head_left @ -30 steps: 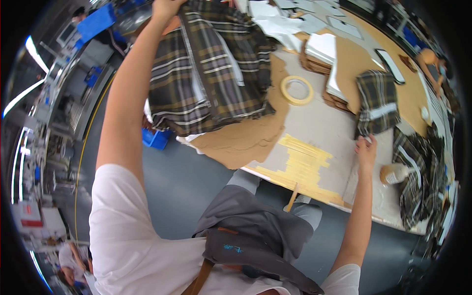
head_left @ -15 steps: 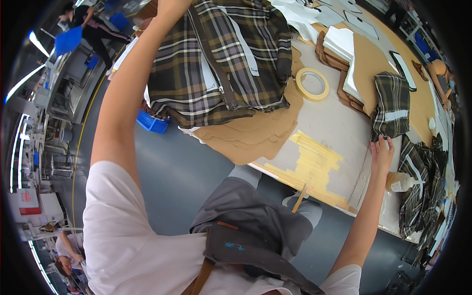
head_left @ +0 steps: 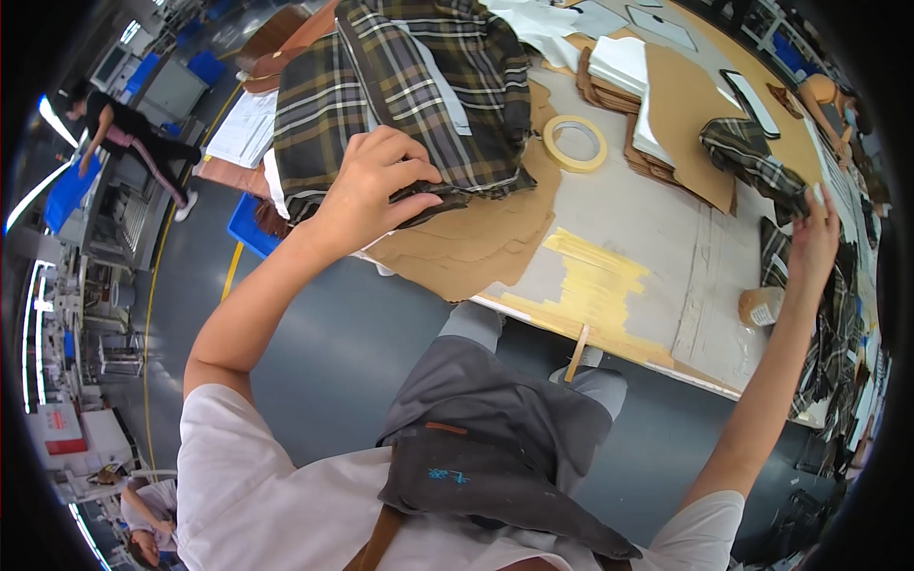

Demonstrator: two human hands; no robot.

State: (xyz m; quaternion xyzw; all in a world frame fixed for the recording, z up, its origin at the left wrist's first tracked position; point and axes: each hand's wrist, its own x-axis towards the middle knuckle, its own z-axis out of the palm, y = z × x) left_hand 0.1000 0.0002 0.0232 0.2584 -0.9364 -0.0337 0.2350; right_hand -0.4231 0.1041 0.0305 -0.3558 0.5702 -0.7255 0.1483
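My left hand rests at the near edge of a stack of plaid fabric pieces, its fingers curved over the lower end of a dark zipper strip. Thumb and fingers stand apart, with plaid cloth showing between them. Off to the right, my right hand pinches the near end of a small plaid fabric piece. That piece is bunched and partly lifted, its far end over brown paper. A pale slip lies on the left stack.
Beside the stack is a roll of yellow tape. A bottle stands by my right forearm, near more plaid pieces. A blue bin sits below the table's left edge. Other people are around.
My left hand has come down from the far side of the stack to its near edge. My right hand has moved right and up, drawing the small plaid piece, which was flat, into a bunch.
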